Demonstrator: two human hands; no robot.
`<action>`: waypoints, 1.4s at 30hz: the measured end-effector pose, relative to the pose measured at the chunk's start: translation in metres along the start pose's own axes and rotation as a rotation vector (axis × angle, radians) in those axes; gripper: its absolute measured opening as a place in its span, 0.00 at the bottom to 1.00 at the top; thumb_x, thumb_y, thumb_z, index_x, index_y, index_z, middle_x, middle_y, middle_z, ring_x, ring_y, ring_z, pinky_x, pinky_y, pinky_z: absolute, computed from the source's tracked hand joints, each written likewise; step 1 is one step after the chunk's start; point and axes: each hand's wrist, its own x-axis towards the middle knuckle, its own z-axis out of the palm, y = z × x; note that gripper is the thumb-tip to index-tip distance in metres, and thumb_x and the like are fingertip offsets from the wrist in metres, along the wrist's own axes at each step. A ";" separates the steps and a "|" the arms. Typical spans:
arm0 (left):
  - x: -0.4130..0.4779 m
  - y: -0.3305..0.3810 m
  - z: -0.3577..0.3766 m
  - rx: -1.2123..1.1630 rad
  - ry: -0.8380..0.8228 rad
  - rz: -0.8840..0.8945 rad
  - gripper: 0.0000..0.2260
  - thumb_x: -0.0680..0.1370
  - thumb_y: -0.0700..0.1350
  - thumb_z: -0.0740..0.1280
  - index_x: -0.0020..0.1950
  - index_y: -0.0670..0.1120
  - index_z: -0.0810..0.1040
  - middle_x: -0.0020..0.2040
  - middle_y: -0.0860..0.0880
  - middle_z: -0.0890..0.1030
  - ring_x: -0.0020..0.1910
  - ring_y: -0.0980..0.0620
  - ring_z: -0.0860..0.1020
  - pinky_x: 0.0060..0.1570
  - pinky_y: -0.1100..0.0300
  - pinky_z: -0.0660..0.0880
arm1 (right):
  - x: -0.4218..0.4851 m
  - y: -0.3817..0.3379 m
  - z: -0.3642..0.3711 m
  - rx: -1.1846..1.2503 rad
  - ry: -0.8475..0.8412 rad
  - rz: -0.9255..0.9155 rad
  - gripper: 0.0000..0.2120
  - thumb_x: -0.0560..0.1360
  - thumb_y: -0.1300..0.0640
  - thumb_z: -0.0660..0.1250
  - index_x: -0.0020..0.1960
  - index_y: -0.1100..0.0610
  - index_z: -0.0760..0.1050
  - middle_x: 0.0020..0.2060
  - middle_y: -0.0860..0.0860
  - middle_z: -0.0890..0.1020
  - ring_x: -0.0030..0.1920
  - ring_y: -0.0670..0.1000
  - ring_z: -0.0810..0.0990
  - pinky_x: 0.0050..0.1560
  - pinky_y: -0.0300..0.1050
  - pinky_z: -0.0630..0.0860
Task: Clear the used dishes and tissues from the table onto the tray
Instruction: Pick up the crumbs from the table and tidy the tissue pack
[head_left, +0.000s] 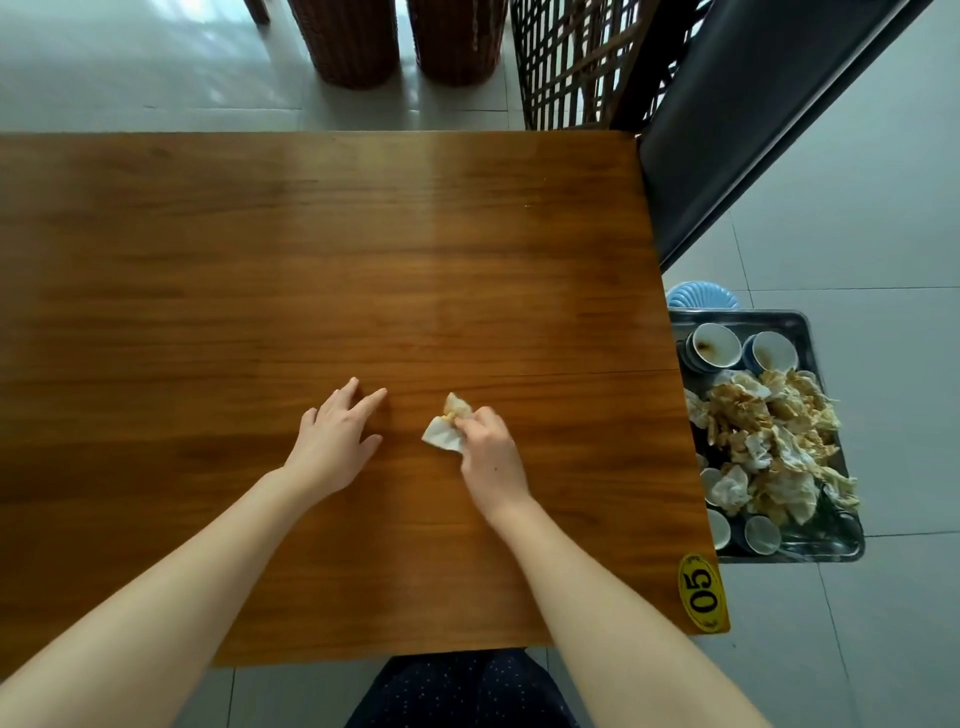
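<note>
R hand (488, 447) pinches a stained crumpled tissue (448, 429) low on the counter (260, 260), near-centre. L hand (335, 441) flat, fingers spread, holds nothing. Tray (800, 325) sits off the right edge, already heaped w/ tissues + cups. Risk: loose pinch drops it mid-carry, or it slides off the pile onto the floor.

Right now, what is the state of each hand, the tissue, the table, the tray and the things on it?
left hand: open, fingers straight, low over the table
right hand: grips the tissue
tissue: crumpled, stained, in the right hand
table: bare wood around the hands
tray: beside the table, loaded
cups: upright, used, on the tray
tissue pile: crumpled, stained, heaped on the tray
</note>
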 end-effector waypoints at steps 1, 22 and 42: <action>0.002 0.001 -0.001 -0.002 0.001 0.011 0.27 0.81 0.49 0.62 0.78 0.55 0.55 0.79 0.44 0.52 0.77 0.44 0.54 0.73 0.45 0.55 | 0.006 0.009 -0.012 0.010 0.048 0.047 0.14 0.78 0.68 0.60 0.60 0.62 0.77 0.47 0.53 0.76 0.48 0.51 0.76 0.48 0.39 0.73; 0.019 -0.033 -0.020 -0.030 0.055 -0.037 0.28 0.80 0.50 0.62 0.77 0.56 0.55 0.79 0.45 0.52 0.77 0.44 0.54 0.72 0.45 0.55 | 0.072 -0.061 0.054 -0.062 0.026 -0.074 0.17 0.77 0.72 0.58 0.64 0.63 0.74 0.53 0.56 0.76 0.54 0.53 0.74 0.54 0.41 0.73; 0.025 -0.076 -0.025 -0.129 0.083 -0.066 0.27 0.80 0.49 0.63 0.77 0.55 0.57 0.78 0.44 0.54 0.76 0.44 0.56 0.73 0.44 0.57 | 0.097 -0.092 0.077 -0.155 -0.071 -0.084 0.15 0.76 0.71 0.58 0.59 0.64 0.77 0.54 0.58 0.76 0.55 0.55 0.75 0.54 0.44 0.75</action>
